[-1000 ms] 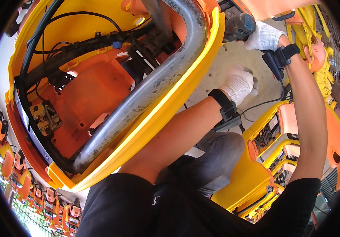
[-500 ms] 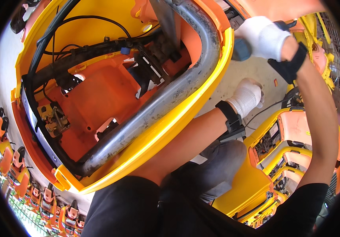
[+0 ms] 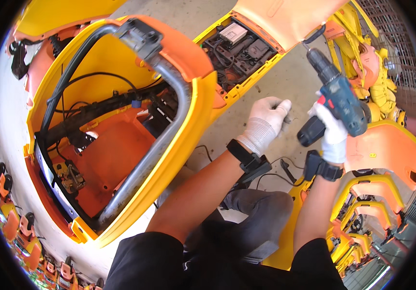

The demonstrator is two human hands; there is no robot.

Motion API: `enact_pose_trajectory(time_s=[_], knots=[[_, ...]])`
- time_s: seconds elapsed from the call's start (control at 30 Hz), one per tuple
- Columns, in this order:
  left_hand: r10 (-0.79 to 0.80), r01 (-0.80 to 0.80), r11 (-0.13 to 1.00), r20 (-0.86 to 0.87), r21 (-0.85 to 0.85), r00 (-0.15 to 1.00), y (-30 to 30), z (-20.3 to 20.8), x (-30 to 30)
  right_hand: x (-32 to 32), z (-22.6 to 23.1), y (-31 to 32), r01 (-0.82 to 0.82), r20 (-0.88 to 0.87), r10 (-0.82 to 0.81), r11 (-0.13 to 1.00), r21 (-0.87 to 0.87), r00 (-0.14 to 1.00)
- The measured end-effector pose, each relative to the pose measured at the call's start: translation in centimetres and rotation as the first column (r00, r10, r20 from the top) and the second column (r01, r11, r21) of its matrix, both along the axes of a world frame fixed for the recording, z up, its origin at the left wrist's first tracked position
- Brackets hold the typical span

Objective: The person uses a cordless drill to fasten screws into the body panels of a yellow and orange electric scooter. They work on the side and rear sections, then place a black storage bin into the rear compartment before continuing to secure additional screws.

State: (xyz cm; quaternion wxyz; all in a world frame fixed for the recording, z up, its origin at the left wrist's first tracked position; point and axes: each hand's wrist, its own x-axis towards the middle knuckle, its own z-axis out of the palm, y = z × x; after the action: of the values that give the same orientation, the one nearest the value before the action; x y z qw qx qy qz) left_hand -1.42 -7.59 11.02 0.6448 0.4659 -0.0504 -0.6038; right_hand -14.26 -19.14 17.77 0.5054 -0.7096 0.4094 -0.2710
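Note:
My right hand, in a white knit glove, grips a blue-and-black cordless drill by its handle. The drill's chuck points up and away toward the far orange panel, with its battery end beside my palm. To its left is my left hand, also gloved, with thumb and fingers drawn together; what they hold, if anything, is hidden. Left of that hand stands a yellow-and-orange vehicle body with a worn dark metal tube around its opening. Neither hand touches it. Black cables and an orange floor show inside.
Beyond the body is an open compartment with a silver box and wiring, its orange panel raised. More yellow-orange bodies stand in a row at right. A black cable lies on the concrete floor near my knee. Wire mesh rises far right.
My right hand has come nearer and lower, bringing the drill into full view. My left hand has moved left. The view has shifted, revealing the far compartment and its raised panel.

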Motion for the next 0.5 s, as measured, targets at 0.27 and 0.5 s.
enact_pose_trajectory(time_s=[0.27,0.5], knots=[[0.084,-0.089,0.996,0.165,0.025,0.983,-0.6,-2.5,-0.1,-5.5,-6.4,6.3,0.231,0.107,-0.322,0.838,0.495,0.941],[0.094,-0.099,0.995,0.175,0.015,0.98,-0.6,-2.0,0.3,-7.5,-6.1,6.5,0.09,0.174,-0.24,0.796,0.599,0.955]])
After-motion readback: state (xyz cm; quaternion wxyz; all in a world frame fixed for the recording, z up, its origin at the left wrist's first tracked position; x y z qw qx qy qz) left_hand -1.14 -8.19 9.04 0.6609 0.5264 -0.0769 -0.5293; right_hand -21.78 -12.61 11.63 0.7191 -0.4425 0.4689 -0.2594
